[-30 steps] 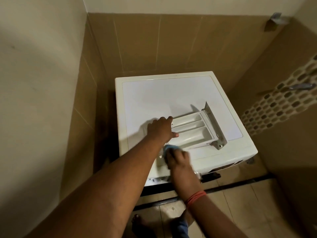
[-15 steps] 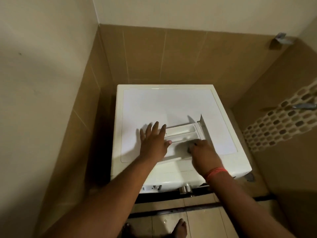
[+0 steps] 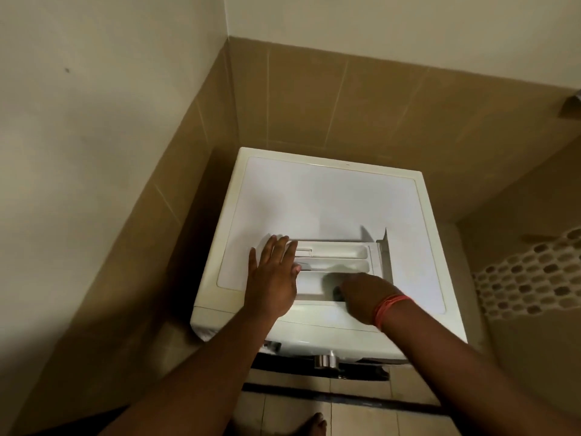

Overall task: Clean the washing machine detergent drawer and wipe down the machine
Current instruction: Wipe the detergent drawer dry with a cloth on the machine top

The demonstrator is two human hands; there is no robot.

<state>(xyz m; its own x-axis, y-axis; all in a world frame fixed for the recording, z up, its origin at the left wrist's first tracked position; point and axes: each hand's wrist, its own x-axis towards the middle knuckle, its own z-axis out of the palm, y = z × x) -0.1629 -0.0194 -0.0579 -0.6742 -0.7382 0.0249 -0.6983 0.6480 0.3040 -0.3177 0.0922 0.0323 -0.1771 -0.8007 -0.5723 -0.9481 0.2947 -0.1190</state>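
Head view, drawer location: detergent drawer (image 3: 338,262) is out of its slot, lying flat on the washing machine (image 3: 314,199) lid, under both hands.
Head view, progress: drawer cleaning under way, judged from the hand working inside the nearest compartment; the two compartments beyond it look pale and bare, though I cannot tell whether they are clean. Refitting the drawer and wiping the machine appear to be left.
Head view, left hand (image 3: 273,278): flat, fingers straight and spread, pressing the drawer's left end, apparently to steady it.
Head view, right hand (image 3: 366,294): knuckles up, fingers curled down into the nearest compartment, gripping a small dark cloth (image 3: 338,292) that just shows at its left edge.
Head view, wrist: red band (image 3: 390,305) just behind the right hand.
Head view, below hands: control knob (image 3: 325,360) on the machine front.
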